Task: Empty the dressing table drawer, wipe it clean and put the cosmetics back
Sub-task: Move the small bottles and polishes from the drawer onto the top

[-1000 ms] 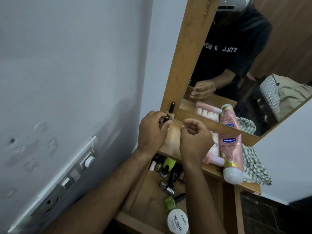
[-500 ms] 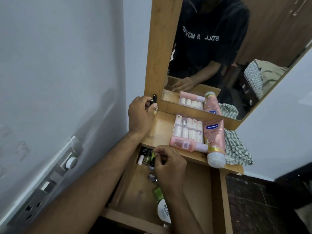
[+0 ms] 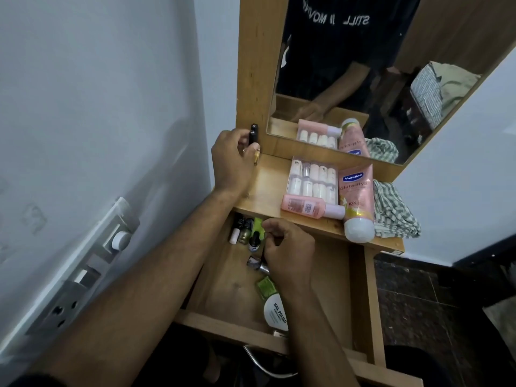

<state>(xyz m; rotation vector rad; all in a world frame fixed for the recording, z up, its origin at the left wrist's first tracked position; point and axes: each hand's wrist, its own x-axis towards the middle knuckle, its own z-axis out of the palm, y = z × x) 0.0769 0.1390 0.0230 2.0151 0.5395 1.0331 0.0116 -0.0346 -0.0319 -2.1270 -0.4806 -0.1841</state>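
Left hand [image 3: 231,160] gripping a black-capped bottle [image 3: 253,136] on the shelf [image 3: 268,196]; right hand [image 3: 289,254] curling over nail polish bottles [image 3: 245,233] in the open drawer [image 3: 335,275]; its grip unclear.

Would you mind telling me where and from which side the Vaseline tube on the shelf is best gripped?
Grip the Vaseline tube round its pink middle, coming from above. It lies flat, its white cap overhanging the shelf edge, with a pink bottle touching one side and a checked cloth the other, so side approaches look crowded.
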